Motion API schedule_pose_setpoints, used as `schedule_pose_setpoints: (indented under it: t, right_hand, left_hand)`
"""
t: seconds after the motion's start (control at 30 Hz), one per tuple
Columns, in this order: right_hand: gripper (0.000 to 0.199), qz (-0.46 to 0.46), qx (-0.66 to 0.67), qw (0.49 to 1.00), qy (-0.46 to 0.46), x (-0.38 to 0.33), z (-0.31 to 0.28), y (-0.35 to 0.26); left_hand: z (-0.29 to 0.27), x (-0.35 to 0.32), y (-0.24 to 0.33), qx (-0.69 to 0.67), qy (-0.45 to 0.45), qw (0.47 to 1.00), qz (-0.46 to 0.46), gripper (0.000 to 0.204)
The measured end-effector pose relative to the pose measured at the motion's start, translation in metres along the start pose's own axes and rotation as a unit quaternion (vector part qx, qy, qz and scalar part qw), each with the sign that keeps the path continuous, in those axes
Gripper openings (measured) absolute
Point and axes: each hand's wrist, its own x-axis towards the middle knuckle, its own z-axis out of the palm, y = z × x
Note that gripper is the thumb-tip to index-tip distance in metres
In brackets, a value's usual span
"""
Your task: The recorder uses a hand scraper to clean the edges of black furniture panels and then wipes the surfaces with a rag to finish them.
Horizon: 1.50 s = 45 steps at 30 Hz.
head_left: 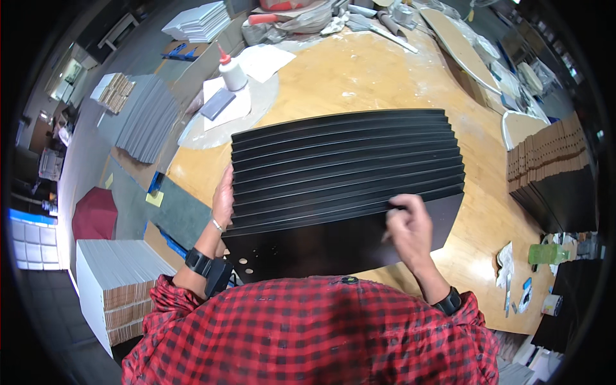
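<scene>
your left hand [222, 196] lies flat on the fanned black boards' [346, 173] edge, steadying them | right hand [405, 224] pinches the top board's edge | desk [359, 70] carries the stack

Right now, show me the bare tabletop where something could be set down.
Bare wood shows beyond the fanned black boards, toward the glue bottle, and right of them before the brown card stack. The far edge is cluttered.

White glue bottle with red cap [231, 70] on the wooden counter [359, 77], grey sheet stack [147, 115] left, brown-edged board stack [552, 170] right, green bottle [547, 254]
</scene>
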Motion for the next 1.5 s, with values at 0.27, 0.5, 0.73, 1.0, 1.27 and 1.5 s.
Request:
schedule_pose_setpoints:
  t: [0.27,0.5,0.73,1.0,1.27,1.5]
  right_hand:
    - [0.043,-0.373,-0.377,0.839,-0.122,-0.013,-0.014,0.045]
    - [0.043,-0.003,-0.246,0.902,0.356,0.012,-0.136,0.155]
    - [0.064,0.047,0.213,0.969,0.113,0.069,-0.144,0.12]
    - [0.075,0.117,0.328,0.935,-0.061,0.112,-0.156,0.088]
    - [0.07,0.065,0.44,0.883,-0.149,0.108,-0.162,0.106]
    - [0.065,0.06,0.464,0.872,-0.146,0.068,-0.163,0.099]
  left_hand:
    - [-0.056,0.017,-0.026,0.018,-0.105,0.994,0.028,0.047]
    - [-0.033,0.01,-0.002,-0.094,-0.126,0.988,-0.009,0.042]
    - [-0.036,0.002,0.008,-0.072,-0.006,0.997,0.013,0.044]
    - [0.029,-0.081,0.053,-0.054,-0.106,0.99,0.073,0.041]
    - [-0.01,-0.112,0.043,-0.188,-0.238,0.953,-0.013,0.043]
    - [0.005,-0.154,0.046,-0.235,-0.133,0.963,-0.021,0.044]
